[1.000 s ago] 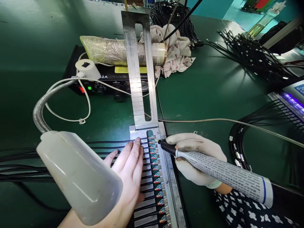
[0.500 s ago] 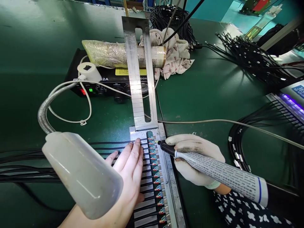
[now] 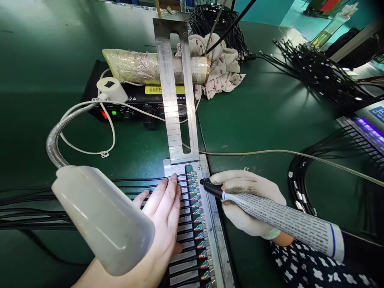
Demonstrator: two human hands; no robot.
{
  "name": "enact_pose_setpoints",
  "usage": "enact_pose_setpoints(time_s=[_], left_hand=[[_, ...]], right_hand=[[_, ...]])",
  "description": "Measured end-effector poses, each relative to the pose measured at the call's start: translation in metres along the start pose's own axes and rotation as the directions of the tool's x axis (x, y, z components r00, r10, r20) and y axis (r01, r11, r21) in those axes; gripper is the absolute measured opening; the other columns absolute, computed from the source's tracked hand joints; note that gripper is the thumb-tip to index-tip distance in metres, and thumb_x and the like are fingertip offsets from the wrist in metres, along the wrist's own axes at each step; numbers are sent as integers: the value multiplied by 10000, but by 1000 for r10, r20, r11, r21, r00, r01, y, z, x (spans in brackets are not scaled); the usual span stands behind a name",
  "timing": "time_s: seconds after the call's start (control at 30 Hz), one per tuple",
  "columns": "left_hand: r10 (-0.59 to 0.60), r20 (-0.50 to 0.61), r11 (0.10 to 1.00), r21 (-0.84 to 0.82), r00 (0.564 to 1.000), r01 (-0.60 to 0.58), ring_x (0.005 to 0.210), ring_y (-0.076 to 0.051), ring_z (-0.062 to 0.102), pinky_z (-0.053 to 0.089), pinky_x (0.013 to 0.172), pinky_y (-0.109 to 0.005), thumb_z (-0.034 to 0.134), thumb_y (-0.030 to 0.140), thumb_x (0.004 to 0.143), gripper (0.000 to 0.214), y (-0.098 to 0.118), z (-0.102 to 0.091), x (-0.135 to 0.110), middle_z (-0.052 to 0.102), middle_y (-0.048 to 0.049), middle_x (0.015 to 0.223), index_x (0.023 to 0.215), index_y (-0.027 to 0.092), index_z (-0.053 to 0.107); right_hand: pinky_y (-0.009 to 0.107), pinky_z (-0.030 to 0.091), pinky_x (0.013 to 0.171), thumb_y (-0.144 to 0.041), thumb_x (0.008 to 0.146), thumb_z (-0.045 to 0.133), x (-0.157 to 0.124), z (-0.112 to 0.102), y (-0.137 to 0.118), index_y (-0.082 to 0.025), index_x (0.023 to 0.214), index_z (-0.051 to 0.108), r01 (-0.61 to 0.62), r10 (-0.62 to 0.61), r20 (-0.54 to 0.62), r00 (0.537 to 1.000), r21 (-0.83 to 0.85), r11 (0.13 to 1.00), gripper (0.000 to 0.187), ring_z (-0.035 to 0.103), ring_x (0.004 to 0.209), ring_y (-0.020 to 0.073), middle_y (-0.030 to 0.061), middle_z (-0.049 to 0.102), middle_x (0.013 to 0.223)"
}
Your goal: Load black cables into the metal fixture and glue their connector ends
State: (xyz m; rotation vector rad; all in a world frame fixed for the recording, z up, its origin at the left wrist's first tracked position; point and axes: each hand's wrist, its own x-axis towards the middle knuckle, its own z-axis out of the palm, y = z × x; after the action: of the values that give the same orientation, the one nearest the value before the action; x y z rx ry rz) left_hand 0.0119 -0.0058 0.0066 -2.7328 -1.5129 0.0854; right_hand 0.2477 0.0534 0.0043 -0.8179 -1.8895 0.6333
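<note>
My bare left hand (image 3: 163, 212) lies flat, fingers stretched out over the black cables in a metal fixture (image 3: 204, 164). Along the fixture runs a row of small connectors (image 3: 198, 219) with coloured wires exposed at the cable ends. In my gloved right hand (image 3: 255, 192) is a glue dispensing syringe (image 3: 279, 220), wrapped in a printed label and slanted down to the left. Its black front end and thin tip point at the upper connectors, close beside them; whether the tip touches one is too small to tell. A lamp head partly covers my left wrist and hand.
The pale lamp head (image 3: 105, 220) hangs low at left on a flexible metal neck. Behind the fixture, a slotted metal plate (image 3: 169, 100) leans near a black dispenser controller (image 3: 138, 106) and a wrapped roll (image 3: 135, 66). Cable bundles (image 3: 318, 72) and a purple-lit device (image 3: 370, 128) are at right.
My right hand has shifted very slightly right with the syringe, its tip a little farther from the connectors. My left hand stays on the cables.
</note>
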Motion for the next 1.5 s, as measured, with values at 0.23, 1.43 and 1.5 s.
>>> enact_pose_setpoints(time_s=[0.23,1.43,1.5], left_hand=[[-17,12,1000,-17,1000,17,1343,-317,535,523,1003,-419,549,652,840,795,1,0,3,457,-121,1544,1431,121,517],[30,-7,998,62,1000,-29,1357,-318,515,536,984,-434,486,486,899,686,-2,4,-2,427,-137,1565,1453,83,469],[39,5,996,75,999,-40,1369,-320,503,532,991,-438,476,406,896,650,-2,4,-2,423,-146,1567,1454,72,462]], right_hand=[[348,640,747,-119,748,713,0,0,0,-192,908,649,5,-5,22,1000,-1,1000,187,771,870,240,101,781,956],[332,637,704,-120,740,665,3,-3,-5,-198,877,636,16,-14,45,999,-47,999,160,774,788,230,86,786,901],[338,637,701,-132,744,668,3,-3,-4,-205,880,636,11,-9,39,999,-48,999,158,774,793,232,82,786,906]])
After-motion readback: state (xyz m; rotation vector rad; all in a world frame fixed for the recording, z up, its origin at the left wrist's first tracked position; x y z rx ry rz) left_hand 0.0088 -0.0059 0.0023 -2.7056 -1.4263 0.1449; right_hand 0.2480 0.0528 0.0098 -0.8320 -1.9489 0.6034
